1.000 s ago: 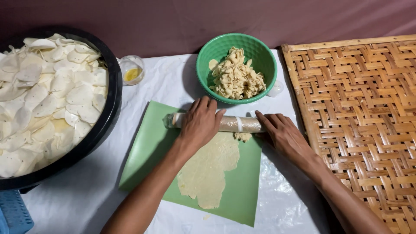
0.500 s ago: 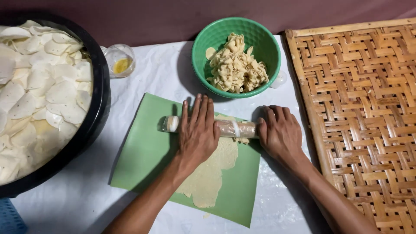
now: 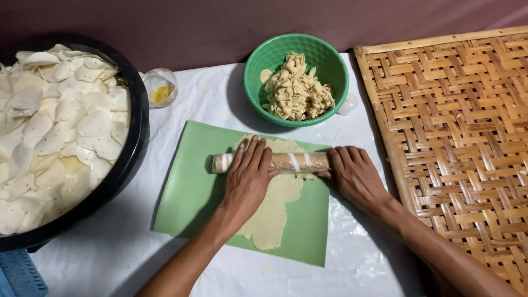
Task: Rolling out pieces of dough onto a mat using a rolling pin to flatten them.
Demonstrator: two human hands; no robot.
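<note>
Woven bamboo tray (image 3: 456, 143) lies right of the green mat (image 3: 190, 192); a black basin (image 3: 129, 159) with pale chips lies left. On the mat, flat dough (image 3: 272, 214). Both hands, left (image 3: 247, 179) and right (image 3: 355, 176), press open-palmed on the rolling pin (image 3: 294, 161).

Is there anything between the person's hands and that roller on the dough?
Nothing visible: the left hand and right hand both rest directly on the roller, which lies across the flattened dough on the green sheet.
</note>
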